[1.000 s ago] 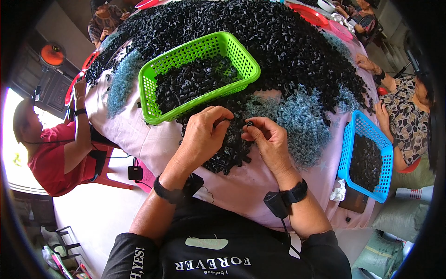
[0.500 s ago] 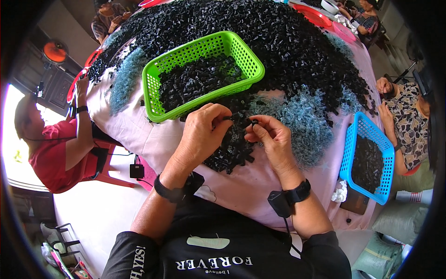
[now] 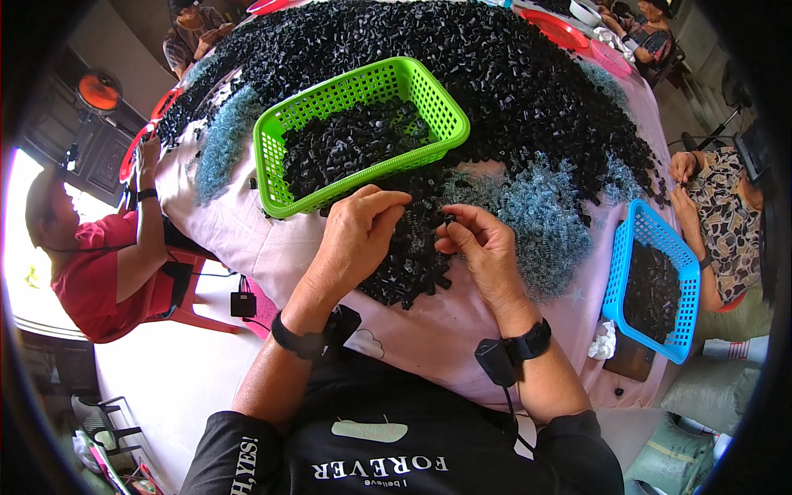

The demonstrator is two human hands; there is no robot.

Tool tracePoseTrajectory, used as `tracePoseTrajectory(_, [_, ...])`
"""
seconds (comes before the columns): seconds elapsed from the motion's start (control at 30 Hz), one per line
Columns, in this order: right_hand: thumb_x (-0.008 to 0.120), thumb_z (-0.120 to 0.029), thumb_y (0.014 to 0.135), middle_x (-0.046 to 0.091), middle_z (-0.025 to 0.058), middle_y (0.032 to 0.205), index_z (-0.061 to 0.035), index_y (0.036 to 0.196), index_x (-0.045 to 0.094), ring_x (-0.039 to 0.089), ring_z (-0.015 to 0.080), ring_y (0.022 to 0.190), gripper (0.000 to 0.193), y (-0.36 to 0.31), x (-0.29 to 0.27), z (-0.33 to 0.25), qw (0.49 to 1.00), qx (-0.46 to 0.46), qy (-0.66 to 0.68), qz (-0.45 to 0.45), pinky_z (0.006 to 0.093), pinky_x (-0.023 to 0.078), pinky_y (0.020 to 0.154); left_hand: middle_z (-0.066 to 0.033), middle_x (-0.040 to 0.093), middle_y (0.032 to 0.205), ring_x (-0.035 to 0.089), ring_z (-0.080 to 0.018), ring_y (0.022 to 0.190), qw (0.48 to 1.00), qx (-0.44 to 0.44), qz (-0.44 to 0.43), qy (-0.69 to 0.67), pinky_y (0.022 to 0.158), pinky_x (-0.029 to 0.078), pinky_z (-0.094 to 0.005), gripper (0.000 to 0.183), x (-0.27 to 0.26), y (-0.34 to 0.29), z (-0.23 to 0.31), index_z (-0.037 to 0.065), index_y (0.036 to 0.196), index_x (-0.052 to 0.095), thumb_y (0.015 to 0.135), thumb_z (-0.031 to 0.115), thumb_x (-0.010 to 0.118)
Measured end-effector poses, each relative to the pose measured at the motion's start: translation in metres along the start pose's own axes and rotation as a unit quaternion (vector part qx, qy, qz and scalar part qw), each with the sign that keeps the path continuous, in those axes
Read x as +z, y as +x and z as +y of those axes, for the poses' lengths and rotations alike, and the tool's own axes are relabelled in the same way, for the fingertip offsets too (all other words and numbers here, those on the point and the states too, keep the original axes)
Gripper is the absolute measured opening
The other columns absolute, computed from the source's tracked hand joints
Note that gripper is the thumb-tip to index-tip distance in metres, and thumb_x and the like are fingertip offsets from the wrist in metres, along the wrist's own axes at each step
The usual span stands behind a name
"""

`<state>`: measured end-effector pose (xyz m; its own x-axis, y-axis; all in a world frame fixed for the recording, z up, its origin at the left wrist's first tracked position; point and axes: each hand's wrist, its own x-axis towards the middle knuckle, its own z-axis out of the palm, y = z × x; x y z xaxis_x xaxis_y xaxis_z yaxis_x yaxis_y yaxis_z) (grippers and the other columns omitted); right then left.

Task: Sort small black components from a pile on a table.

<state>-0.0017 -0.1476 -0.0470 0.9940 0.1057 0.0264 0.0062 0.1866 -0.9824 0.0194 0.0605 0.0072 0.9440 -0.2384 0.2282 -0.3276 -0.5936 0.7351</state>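
My left hand (image 3: pixel 359 235) is closed in a pinch near the front of the green basket (image 3: pixel 445 153). A thin coil spring (image 3: pixel 419 202) shows at its fingertips, though most of it is too fine to make out. Facing it, my right hand (image 3: pixel 487 247) grips a small black plastic piece (image 3: pixel 446 219) between thumb and fingers. The two hands are slightly apart. Beneath them lies a small heap of black plastic pieces (image 3: pixel 404 276). Right of that heap spreads a tangled pile of bluish springs (image 3: pixel 544 231). More black pieces (image 3: pixel 346 144) partly fill the green basket.
A great mound of black pieces (image 3: pixel 528 99) covers the far table. At right stands a blue basket (image 3: pixel 615 285) of black parts, beside crumpled white tissue (image 3: pixel 603 340). Co-workers sit around: one in red (image 3: pixel 107 256) at left, one in a patterned top (image 3: pixel 726 223) at right.
My left fingers have straightened and drawn closer together; the black piece seen under them before no longer shows. My right hand keeps its black piece, turned slightly.
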Motion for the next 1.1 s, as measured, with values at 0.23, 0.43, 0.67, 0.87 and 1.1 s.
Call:
tracePoseTrajectory(0.23, [0.064, -0.008, 0.1, 0.073, 0.0059, 0.093, -0.0027, 0.126, 0.066, 0.072, 0.0113, 0.082, 0.027, 0.0, 0.0, -0.001, 1.0, -0.023, -0.009, 0.008, 0.0236, 0.06, 0.076, -0.0115, 0.068, 0.086, 0.066, -0.0201, 0.074, 0.997, 0.023, 0.071, -0.01, 0.068, 0.051, -0.0313, 0.018, 0.006, -0.002, -0.002, 0.001, 0.106, 0.07, 0.088, 0.001, 0.068])
tracePoseTrajectory(0.43, [0.065, -0.005, 0.099, 0.072, 0.0061, 0.098, -0.0032, 0.127, 0.065, 0.072, 0.0119, 0.085, 0.029, 0.0, 0.001, 0.002, 1.0, -0.025, -0.004, 0.001, 0.0241, 0.06, 0.078, -0.0177, 0.067, 0.087, 0.068, -0.034, 0.08, 0.998, 0.03, 0.044, 0.029, 0.071, 0.053, -0.0404, 0.02, 0.004, -0.001, -0.005, 0.0, 0.104, 0.066, 0.083, -0.002, 0.067])
tracePoseTrajectory(0.67, [0.068, -0.002, 0.096, 0.072, 0.0057, 0.1, -0.0034, 0.127, 0.065, 0.072, 0.0125, 0.088, 0.032, -0.001, 0.004, -0.001, 0.999, -0.03, 0.005, -0.015, 0.0244, 0.06, 0.08, -0.013, 0.071, 0.089, 0.069, -0.0206, 0.076, 0.995, 0.065, 0.061, 0.044, 0.067, 0.053, -0.0311, 0.028, 0.006, -0.002, -0.009, 0.002, 0.116, 0.068, 0.087, -0.002, 0.067])
tracePoseTrajectory(0.87, [0.068, -0.006, 0.097, 0.073, 0.0059, 0.099, -0.0032, 0.129, 0.064, 0.072, 0.013, 0.087, 0.032, -0.001, 0.002, -0.002, 1.0, -0.019, 0.001, -0.018, 0.0253, 0.061, 0.08, -0.0193, 0.072, 0.095, 0.072, -0.0363, 0.086, 0.998, 0.013, 0.059, -0.027, 0.075, 0.057, -0.0401, 0.032, 0.004, 0.0, 0.005, 0.001, 0.115, 0.057, 0.085, -0.008, 0.062])
tracePoseTrajectory(1.1, [0.07, -0.008, 0.096, 0.074, 0.0067, 0.096, 0.0004, 0.116, 0.067, 0.073, 0.0128, 0.085, 0.021, -0.002, 0.003, 0.0, 1.0, -0.012, 0.026, -0.001, 0.0248, 0.06, 0.078, -0.0131, 0.075, 0.094, 0.075, -0.0261, 0.083, 0.997, 0.061, 0.049, -0.011, 0.072, 0.057, -0.0339, 0.028, 0.01, -0.001, 0.005, 0.002, 0.114, 0.059, 0.087, -0.006, 0.063])
